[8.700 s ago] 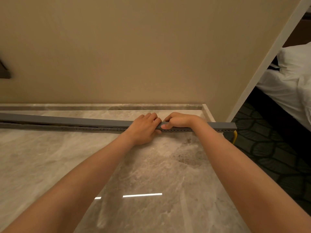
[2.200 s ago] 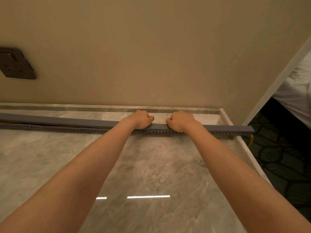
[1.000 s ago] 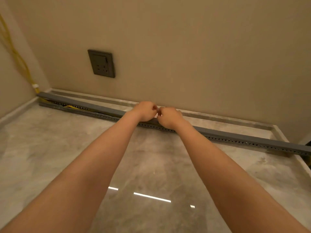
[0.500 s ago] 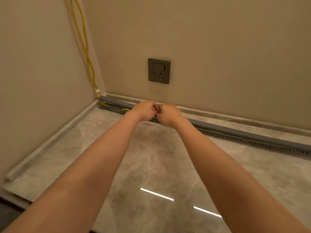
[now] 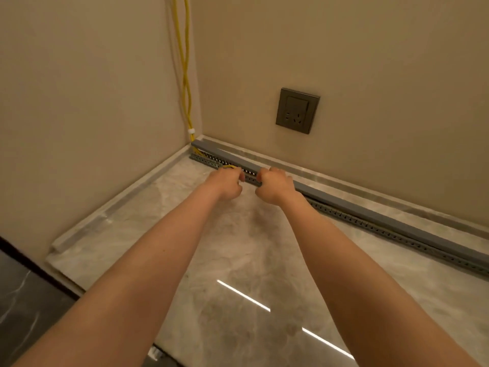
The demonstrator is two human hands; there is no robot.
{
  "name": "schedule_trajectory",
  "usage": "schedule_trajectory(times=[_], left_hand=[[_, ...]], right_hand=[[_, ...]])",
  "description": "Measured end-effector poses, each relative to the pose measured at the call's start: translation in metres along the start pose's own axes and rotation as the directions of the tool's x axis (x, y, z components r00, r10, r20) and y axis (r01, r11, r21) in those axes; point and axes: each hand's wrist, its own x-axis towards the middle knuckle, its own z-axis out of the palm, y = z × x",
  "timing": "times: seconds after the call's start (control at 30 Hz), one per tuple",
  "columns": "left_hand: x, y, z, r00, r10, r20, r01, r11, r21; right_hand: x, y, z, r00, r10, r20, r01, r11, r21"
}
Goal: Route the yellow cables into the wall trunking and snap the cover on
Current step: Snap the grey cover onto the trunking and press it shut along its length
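Note:
Yellow cables (image 5: 185,75) run down the wall corner and enter the left end of the grey trunking (image 5: 370,225), which lies along the foot of the back wall. Its grey cover (image 5: 383,219) sits on top; near the corner it stands slightly raised above the slotted side. A small loop of yellow cable (image 5: 229,166) sticks out of the slots. My left hand (image 5: 226,182) is curled at that loop, fingers closed on it. My right hand (image 5: 275,185) is a fist gripping the cover just to the right.
A dark wall socket (image 5: 297,111) sits above the trunking. The marble floor (image 5: 238,247) has a raised skirting along both walls. A dark floor strip (image 5: 23,300) lies at the lower left.
Both hands have worked leftward along the trunking from its right end to near the corner. My view swung left with them. The hands have parted slightly and the left one has dropped to the cable loop.

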Motion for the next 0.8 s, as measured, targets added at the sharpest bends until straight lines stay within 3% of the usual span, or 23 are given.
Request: schedule_trajectory(times=[0.23, 0.5, 0.63, 0.8], left_hand=[[0.013, -0.044, -0.009, 0.998, -0.059, -0.015, 0.059, 0.998, 0.001], [0.056, -0.110, -0.051, 0.992, 0.079, -0.103, -0.071, 0.994, 0.077], [0.079, -0.148, -0.061, 0.990, 0.097, -0.102, -0.095, 0.995, 0.027], [0.106, -0.148, -0.059, 0.956, 0.270, -0.117, -0.268, 0.963, 0.034]], right_hand=[[0.023, -0.040, 0.013, 0.996, -0.070, 0.050, 0.071, 0.997, -0.015], [0.079, -0.086, 0.009, 0.995, 0.019, -0.100, -0.017, 1.000, 0.017], [0.091, -0.090, 0.030, 0.968, 0.118, -0.220, -0.113, 0.993, 0.034], [0.105, -0.079, 0.032, 0.980, 0.184, -0.081, -0.181, 0.982, 0.050]])
